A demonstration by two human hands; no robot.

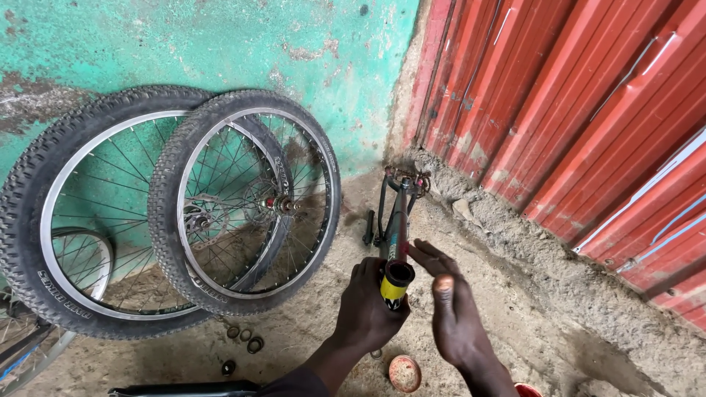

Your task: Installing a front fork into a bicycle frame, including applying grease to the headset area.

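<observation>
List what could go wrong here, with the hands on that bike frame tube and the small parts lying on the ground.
1. The small rings lie loose on the dirt floor; they could get kicked, lost or gritty.
2. The left hand alone grips the frame tube, while the right hand is open beside it, so the frame might twist or slip.
3. The two wheels only lean on the wall and could roll or topple.

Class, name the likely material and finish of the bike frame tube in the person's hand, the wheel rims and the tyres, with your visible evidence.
Frame tube: probably painted metal; yellow and dark glossy coat, open round end.
Wheel rims: bare metal, likely aluminium or steel; silvery sheen, thin wire spokes.
Tyres: black rubber; matte, knobbly tread.
</observation>
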